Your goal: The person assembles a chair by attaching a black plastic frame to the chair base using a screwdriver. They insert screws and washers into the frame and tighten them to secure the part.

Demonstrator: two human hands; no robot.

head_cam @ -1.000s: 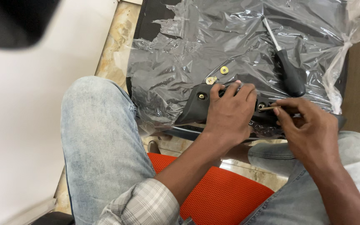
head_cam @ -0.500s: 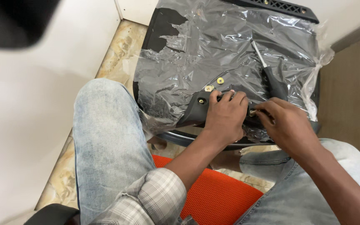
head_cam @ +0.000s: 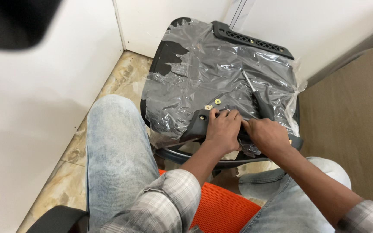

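A black chair part (head_cam: 221, 73) wrapped in clear plastic stands on the floor before my knees. My left hand (head_cam: 223, 129) presses down on a black bracket (head_cam: 198, 124) at its near edge, next to two brass screws (head_cam: 213, 104). My right hand (head_cam: 267, 134) is closed beside it over the same bracket; what its fingers pinch is hidden. A black-handled screwdriver (head_cam: 257, 99) lies on the plastic just beyond my right hand, untouched.
White walls (head_cam: 44, 108) close in at the left and behind the part. Marble floor tiles (head_cam: 121, 80) show at the left, brown carpet (head_cam: 350, 125) at the right. I sit on an orange mesh seat (head_cam: 225, 211), jeans-clad legs either side.
The view has tilted up and pulled back, showing the whole wrapped part. My hands have drawn closer together on the bracket.
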